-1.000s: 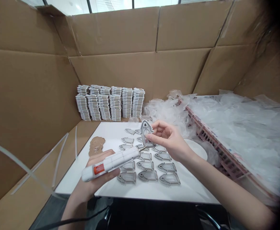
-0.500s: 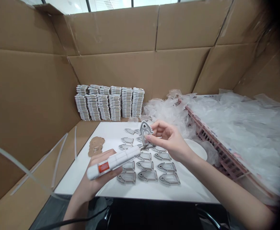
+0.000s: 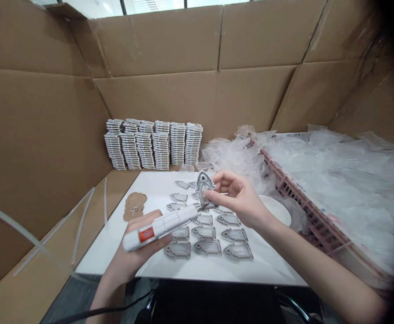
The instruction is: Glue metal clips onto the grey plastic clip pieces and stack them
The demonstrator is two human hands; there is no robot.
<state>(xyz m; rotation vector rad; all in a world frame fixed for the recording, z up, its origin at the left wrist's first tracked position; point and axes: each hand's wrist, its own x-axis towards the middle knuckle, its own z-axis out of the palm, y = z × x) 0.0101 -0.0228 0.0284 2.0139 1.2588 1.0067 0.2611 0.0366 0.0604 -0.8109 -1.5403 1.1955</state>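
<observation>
My left hand is closed around a white hot glue gun with an orange-red patch on its body. Its thin metal tip points up and right, at the lower edge of a grey, pointed, rocket-shaped plastic frame. Whether tip and frame touch I cannot tell. My right hand pinches that frame upright between thumb and fingers, above the white board. Below both hands, several similar grey frames lie flat in rows, some partly hidden by the hands and the tool.
Several stacks of white-edged parts stand at the back. Left on the board is a brown patch. Clear plastic bags fill a pink basket at right, beside a white round dish. Cardboard walls enclose the area.
</observation>
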